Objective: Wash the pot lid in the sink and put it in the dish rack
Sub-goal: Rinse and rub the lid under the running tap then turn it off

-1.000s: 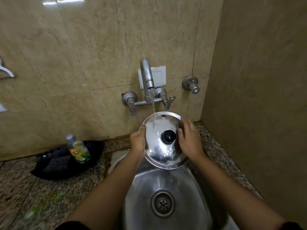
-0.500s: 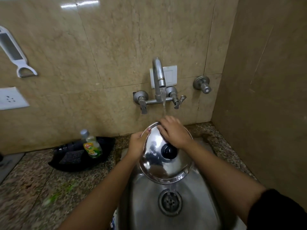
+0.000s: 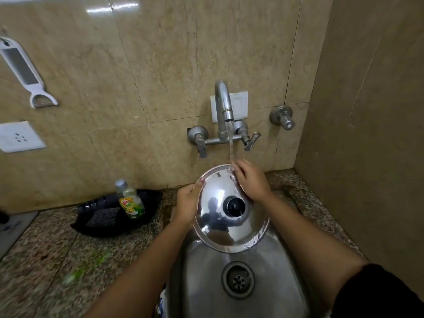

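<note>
A shiny steel pot lid [image 3: 220, 223] with a black knob is tilted over the steel sink [image 3: 206, 283], its top face toward me. My left hand [image 3: 187, 206] grips the lid's left rim. My right hand [image 3: 251, 182] lies on the lid's upper right part, fingers at the far rim where the water lands. Water runs from the chrome tap [image 3: 223, 106] onto that rim and drips off the lid's lower right edge. No dish rack is in view.
A black tray [image 3: 149, 216] on the granite counter [image 3: 57, 260] left of the sink holds a dish soap bottle [image 3: 130, 200] and a dark scrub pad [image 3: 103, 216]. A white peeler [image 3: 25, 70] and a socket [image 3: 18, 136] are on the left wall. A tiled wall stands close on the right.
My right hand has gone from the lid's right rim to its top and then to the upper right, rubbing under the water. The lid has tilted more toward me. The view has shifted left.
</note>
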`<state>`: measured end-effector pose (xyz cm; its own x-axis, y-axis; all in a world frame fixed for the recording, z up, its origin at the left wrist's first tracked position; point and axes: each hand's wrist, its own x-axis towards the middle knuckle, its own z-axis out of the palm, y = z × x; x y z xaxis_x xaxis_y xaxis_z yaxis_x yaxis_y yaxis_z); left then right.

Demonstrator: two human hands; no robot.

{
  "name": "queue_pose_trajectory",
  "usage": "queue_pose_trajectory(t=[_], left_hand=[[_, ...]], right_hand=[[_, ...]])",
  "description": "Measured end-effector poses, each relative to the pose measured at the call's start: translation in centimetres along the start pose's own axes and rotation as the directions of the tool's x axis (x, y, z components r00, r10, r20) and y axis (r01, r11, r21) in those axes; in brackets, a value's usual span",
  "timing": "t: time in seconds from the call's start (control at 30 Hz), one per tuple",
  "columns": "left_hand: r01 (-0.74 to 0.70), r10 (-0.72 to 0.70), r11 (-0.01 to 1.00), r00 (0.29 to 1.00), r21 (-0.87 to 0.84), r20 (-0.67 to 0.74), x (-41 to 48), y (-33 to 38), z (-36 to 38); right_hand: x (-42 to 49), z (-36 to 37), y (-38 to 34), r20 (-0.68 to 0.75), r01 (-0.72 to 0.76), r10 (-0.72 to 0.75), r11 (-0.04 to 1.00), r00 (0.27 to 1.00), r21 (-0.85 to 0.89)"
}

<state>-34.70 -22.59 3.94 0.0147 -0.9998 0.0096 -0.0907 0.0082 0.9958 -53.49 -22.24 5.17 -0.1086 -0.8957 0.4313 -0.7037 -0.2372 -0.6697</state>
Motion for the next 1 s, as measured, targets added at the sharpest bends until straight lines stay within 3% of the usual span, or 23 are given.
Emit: queue_pose_trajectory(t=[0.1,0.17,0.27,0.33,0.4,0.5,0.6,0.67,0.73,0.8,0.87,0.93,1.0], left_hand=[[0.024,-0.035,0.997,0.989,-0.079,-0.142,0.4,-1.2,-0.9],[0.037,-0.067,0.988,0.978,-0.15,-0.198,1.0,-1.7,-1.8],[0.054,-0.102,0.978,0.966,-0.201,-0.236,0.8,-2.3,-2.1],[0.108,-0.168,0.96,0.96,-0.258,-0.225,0.5,-3.0,-1.8],[0.182,-0.251,0.94,0.941,-0.288,-0.225,0.3,-3.2,-1.4],[0.384,-0.436,0.85,0.897,-0.36,-0.074,-0.3,-3.5,-0.8],[0.622,-0.604,0.709,0.779,-0.332,0.17,-1.2,-2.8,-0.1],[0.7,-0.633,0.662,0.713,-0.269,0.301,-1.5,-2.7,-0.2],[0.682,-0.586,0.683,0.726,-0.263,0.361,-1.7,-3.1,-0.2],[0.633,-0.483,0.687,0.765,-0.357,0.427,-2.0,-2.9,-0.2],[0.598,-0.334,0.659,0.776,-0.456,0.535,-2.2,-2.0,-0.3],[0.584,-0.237,0.629,0.773,-0.513,0.588,-2.4,-0.8,-0.1],[0.578,-0.247,0.635,0.78,-0.512,0.574,-2.4,0.0,-0.1]], right_hand=[[-2.5,-1.1,3.0,-0.05,-0.052,0.048,0.996,0.998,-0.068],[-4.4,-1.9,5.2,0.004,0.053,-0.054,0.976,0.999,-0.209],[-6.1,-2.1,6.0,0.18,0.294,-0.239,0.861,0.954,-0.415],[-6.4,-2.0,5.4,0.281,0.412,-0.311,0.787,0.908,-0.46],[-6.3,-2.3,5.2,0.3,0.439,-0.329,0.769,0.895,-0.466],[-5.9,-3.3,4.5,0.187,0.476,-0.441,0.758,0.878,-0.446],[-4.7,-4.3,2.2,0.146,0.502,-0.481,0.81,0.864,-0.304],[-4.0,-4.9,0.9,0.15,0.473,-0.45,0.852,0.88,-0.224],[-3.5,-5.3,0.1,0.136,0.35,-0.332,0.928,0.933,-0.131],[-3.1,-5.5,-0.7,0.123,0.126,-0.14,0.985,0.982,0.116],[-2.6,-5.4,-1.3,0.06,0.003,-0.024,0.944,0.998,0.329],[-1.8,-5.3,-1.0,0.026,-0.118,0.117,0.913,0.993,0.39],[-1.4,-5.1,0.0,0.039,-0.26,0.268,0.875,0.963,0.408]])
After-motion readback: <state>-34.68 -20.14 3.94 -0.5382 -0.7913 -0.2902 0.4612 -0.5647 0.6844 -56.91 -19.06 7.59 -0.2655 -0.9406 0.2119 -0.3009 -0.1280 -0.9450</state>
